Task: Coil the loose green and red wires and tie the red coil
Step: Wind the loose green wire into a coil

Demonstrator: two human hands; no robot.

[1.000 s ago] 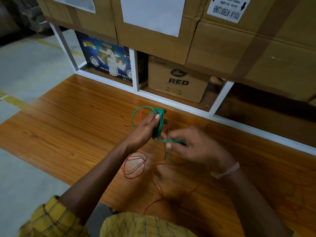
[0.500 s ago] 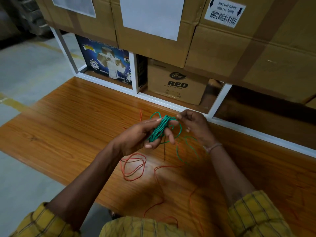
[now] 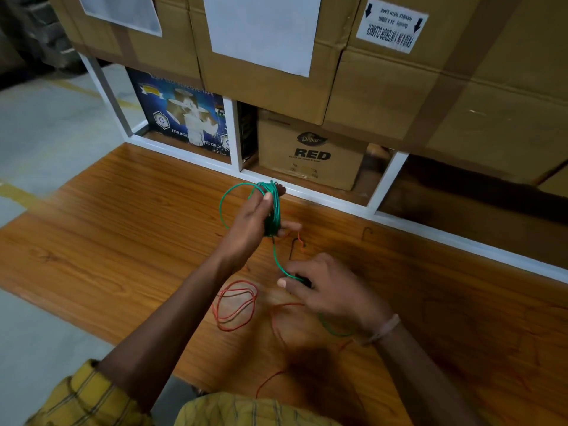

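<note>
Green wire [image 3: 271,207] wound around left hand [image 3: 250,222], its tail pinched under right hand [image 3: 330,292], fingertips hidden.

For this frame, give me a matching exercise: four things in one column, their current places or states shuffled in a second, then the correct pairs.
Things:
1. bundle of green wire
2. small loose red wire coil
3. right hand
4. brown cardboard box printed RED

States:
A. lying flat on the wooden board
B. wound around the raised left hand
C. standing under the white shelf frame
D. pinching the trailing green strand low over the board

Pairs: 1-B, 2-A, 3-D, 4-C
</note>
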